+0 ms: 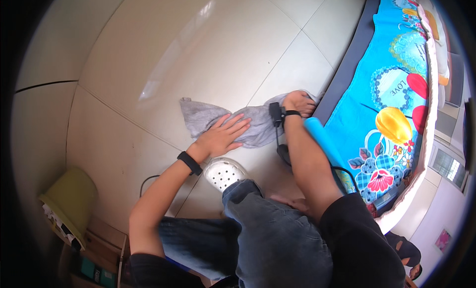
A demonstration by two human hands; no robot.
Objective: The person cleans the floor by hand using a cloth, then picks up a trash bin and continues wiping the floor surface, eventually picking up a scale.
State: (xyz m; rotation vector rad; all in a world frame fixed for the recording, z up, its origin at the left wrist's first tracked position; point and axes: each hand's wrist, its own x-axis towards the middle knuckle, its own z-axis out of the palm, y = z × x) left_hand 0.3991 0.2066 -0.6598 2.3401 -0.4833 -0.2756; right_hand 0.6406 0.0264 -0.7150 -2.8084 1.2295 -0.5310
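A crumpled grey cloth [253, 122] lies across the pale tiled floor in front of me. My left hand [220, 135] presses flat on its left half, palm down with fingers spread. At the cloth's right end, close to the dark base edge of the bed, my right hand [299, 103] is closed on the fabric, its fingers curled and partly hidden. Each wrist carries a black band, and a small black device sits on the right one.
A bed with a bright blue flowered cover [367, 99] runs along the right, a blue cylinder [321, 136] beside it. My white clog [223, 174] stands just below the cloth. At lower left are a green bin [72, 193] and a wooden piece of furniture [106, 241].
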